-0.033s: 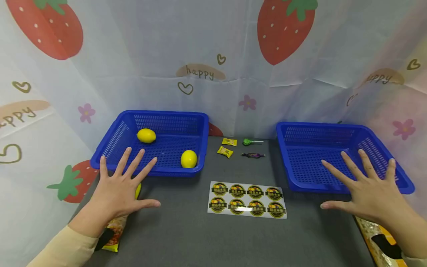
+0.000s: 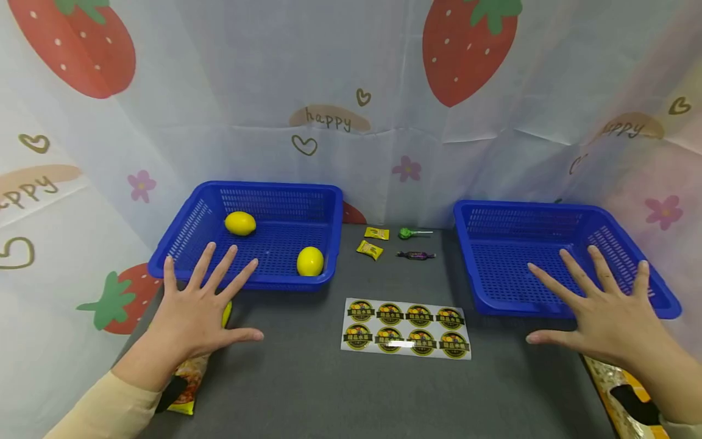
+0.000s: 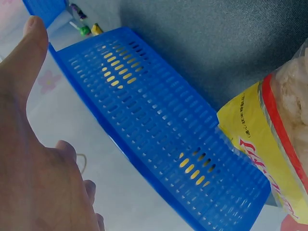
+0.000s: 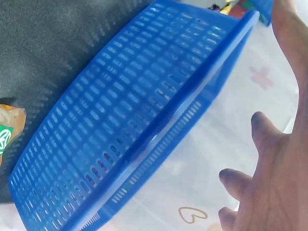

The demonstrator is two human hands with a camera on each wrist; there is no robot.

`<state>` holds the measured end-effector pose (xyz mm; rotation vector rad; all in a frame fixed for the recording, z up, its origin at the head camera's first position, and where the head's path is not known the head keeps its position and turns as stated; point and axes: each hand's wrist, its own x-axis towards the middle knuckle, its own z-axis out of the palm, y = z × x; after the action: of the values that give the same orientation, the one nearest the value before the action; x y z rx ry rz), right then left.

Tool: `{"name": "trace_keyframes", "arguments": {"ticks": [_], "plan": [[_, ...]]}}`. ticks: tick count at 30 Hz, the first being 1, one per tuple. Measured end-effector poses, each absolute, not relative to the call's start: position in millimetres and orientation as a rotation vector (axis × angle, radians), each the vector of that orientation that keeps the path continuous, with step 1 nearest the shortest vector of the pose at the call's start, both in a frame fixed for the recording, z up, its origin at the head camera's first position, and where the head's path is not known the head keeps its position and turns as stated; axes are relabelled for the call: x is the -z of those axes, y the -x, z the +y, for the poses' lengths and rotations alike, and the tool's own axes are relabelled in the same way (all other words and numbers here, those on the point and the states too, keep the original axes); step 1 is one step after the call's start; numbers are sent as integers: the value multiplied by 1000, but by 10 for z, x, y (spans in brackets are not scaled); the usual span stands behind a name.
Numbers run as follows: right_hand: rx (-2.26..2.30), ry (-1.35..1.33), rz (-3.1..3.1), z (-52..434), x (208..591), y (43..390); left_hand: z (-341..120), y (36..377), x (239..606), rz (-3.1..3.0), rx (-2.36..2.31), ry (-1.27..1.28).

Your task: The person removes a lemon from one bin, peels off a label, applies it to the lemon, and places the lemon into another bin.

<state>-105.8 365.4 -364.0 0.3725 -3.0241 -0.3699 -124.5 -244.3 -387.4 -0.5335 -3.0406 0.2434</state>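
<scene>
L hand [image 2: 192,317] is hovering w/ fingers spread, just in front of the left basket [image 2: 181,241]; R hand [image 2: 609,317] is hovering likewise, fingers apart, over the right basket's [image 2: 548,210] front rim.

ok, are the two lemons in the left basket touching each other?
Apart. The head view shows one lemon at the back of the left basket, the other lemon near its front right corner, with bare mesh between.

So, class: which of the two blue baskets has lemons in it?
The left basket, by the left hand: it holds two lemons. The right basket holds none.
</scene>
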Motion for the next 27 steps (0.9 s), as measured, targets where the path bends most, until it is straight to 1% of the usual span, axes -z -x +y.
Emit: {"name": "trace_keyframes", "arguments": {"ticks": [15,22,27], "plan": [[357,-363,-3027,3628,3562,1083,-2442,1275,3855,-3031,-214,536],[233,-369,-3029,3430,3466,1122,-2410,1316,3802,-3078,-85,558],[36,-453,-3037,3213,3365,1178,-2358,1402,3726,-3115,133,589]]}}
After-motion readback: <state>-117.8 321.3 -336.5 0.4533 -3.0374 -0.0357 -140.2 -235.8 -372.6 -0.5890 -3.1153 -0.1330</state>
